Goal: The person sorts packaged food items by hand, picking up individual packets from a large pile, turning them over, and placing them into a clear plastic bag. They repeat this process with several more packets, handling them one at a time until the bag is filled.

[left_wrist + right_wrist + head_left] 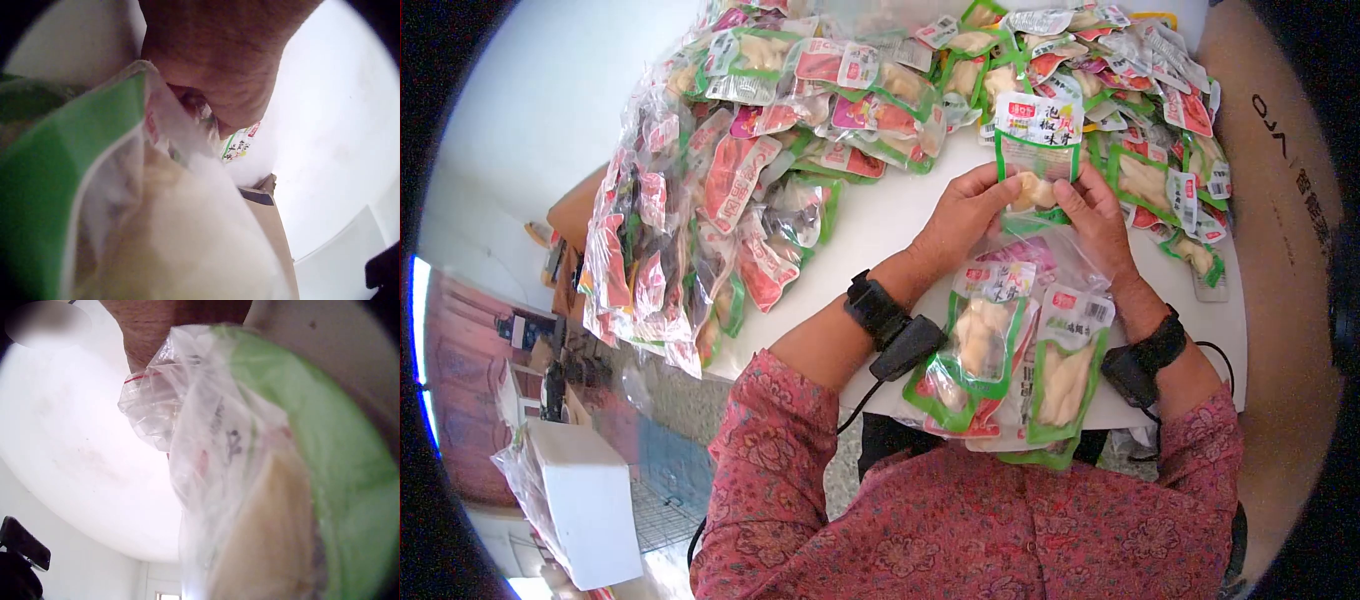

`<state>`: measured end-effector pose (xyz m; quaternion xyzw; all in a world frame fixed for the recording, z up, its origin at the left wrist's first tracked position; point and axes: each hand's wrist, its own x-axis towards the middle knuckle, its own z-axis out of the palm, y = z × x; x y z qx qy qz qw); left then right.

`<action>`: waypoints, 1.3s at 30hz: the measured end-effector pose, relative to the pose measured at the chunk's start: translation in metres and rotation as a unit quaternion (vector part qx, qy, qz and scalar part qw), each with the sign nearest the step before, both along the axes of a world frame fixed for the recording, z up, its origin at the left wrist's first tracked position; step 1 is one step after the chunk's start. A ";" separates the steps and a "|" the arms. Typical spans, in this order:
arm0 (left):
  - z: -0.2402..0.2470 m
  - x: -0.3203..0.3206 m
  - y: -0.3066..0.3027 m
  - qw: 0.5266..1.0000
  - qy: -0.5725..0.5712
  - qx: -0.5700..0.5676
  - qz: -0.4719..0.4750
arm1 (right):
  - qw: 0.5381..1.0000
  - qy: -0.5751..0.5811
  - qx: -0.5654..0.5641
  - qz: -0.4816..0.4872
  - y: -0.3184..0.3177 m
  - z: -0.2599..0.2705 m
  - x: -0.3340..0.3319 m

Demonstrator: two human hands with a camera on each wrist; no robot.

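In the head view, both hands pinch a green-edged snack packet (1038,150) by its lower part, thumbs on its front. My left hand (962,218) grips its left side and my right hand (1103,222) its right. Pale pieces of food show through the clear window between the thumbs. Just below the hands, a clear plastic bag (1090,262) with several similar packets lies against the front of the body. Close up, a green-edged packet (94,131) fills much of the left wrist view, and clear plastic (206,425) hides most of the right hand in the right wrist view.
A white table (880,215) bears a large heap of filled clear bags (730,180) on the left and a pile of loose packets (1145,170) on the right. A cardboard box (1280,200) stands along the right side. A white box (585,500) is at lower left.
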<state>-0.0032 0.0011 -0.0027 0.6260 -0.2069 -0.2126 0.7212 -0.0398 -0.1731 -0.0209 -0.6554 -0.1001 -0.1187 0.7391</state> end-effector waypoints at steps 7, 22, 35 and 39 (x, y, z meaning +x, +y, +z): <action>-0.001 -0.001 0.000 0.999 0.038 -0.023 -0.021 | 0.999 0.027 0.015 -0.016 0.000 0.001 -0.001; 0.004 -0.004 0.000 0.997 0.050 -0.049 -0.015 | 0.999 0.024 0.019 -0.012 0.001 0.002 -0.003; 0.001 -0.006 -0.006 0.995 -0.096 0.024 -0.005 | 0.998 0.010 -0.020 -0.059 0.001 0.007 -0.007; 0.002 -0.009 -0.010 0.992 -0.125 -0.027 -0.004 | 0.997 -0.039 -0.059 0.015 0.008 0.016 -0.015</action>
